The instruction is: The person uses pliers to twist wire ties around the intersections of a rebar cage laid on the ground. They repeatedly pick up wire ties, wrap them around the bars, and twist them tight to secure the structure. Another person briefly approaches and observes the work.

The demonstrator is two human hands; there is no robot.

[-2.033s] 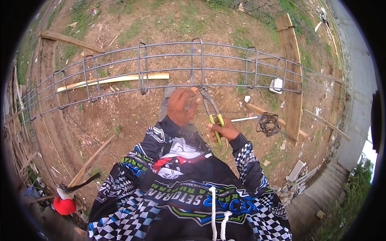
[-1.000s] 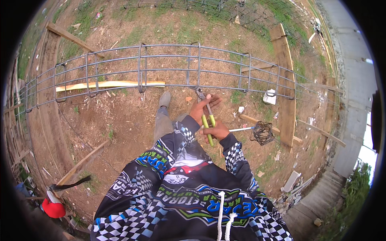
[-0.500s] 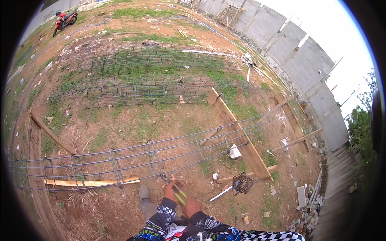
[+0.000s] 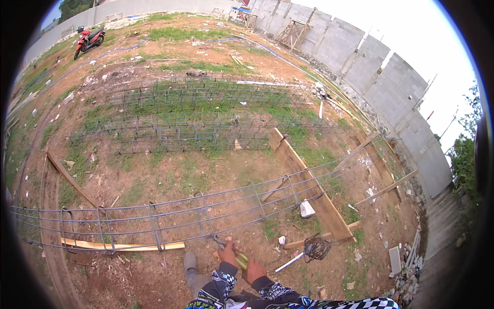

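Note:
A long rebar cage of thin steel bars and square stirrups runs across in front of me, at about knee height or lower. At its near lower bar, next to a stirrup, are the dark jaws of pincers with yellow-green handles. My left hand is closed around them close to the jaws. My right hand is closed at the handle ends. Any tie wire in the jaws is too small to make out.
A wooden plank stands on edge under the cage's right part, and a board lies at the left. A black wire coil and a white block lie nearby. More rebar cages rest on the grass beyond.
My view has tilted up a little, so the scene sits lower and further right. Both hands stay on the pincers at the same spot of the cage.

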